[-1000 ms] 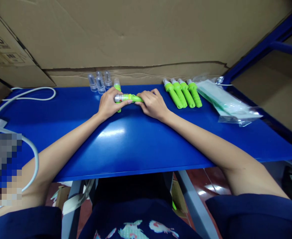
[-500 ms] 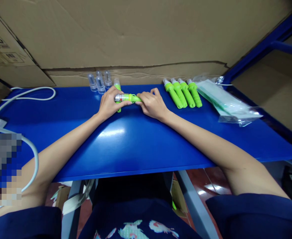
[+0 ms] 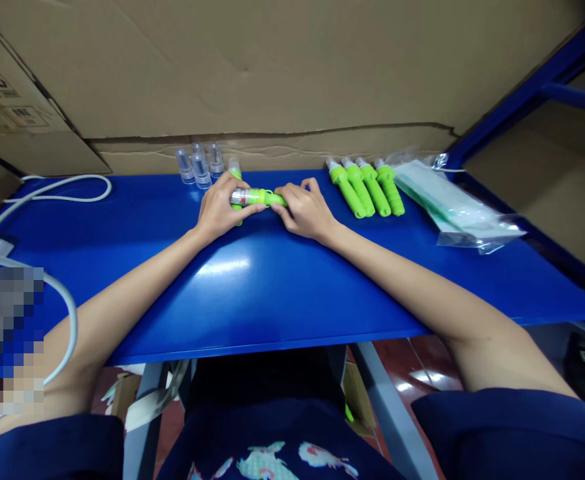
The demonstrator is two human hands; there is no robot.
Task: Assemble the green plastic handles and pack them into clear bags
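Observation:
Both my hands hold a lime-green flashlight-like stick (image 3: pixel 256 197) level above the blue table. My left hand (image 3: pixel 216 208) is closed around its clear, silvery head, which has a red spot. My right hand (image 3: pixel 306 208) grips the green handle end, with the fingers curled over it. A second green stick with a translucent tip (image 3: pixel 234 167) lies on the table behind my left hand, partly hidden by it. Several clear plastic caps (image 3: pixel 201 172) stand just beyond, to the left.
Several finished-looking green sticks (image 3: pixel 367 190) lie side by side on the right. Beside them is a stack of clear plastic bags (image 3: pixel 460 200). A white cable (image 3: pixel 72 189) curls at the left. Cardboard (image 3: pixel 272 73) walls the back of the blue table (image 3: pixel 272 293).
The held stick has shifted very slightly to the right in my hands. Everything else on the table looks the same.

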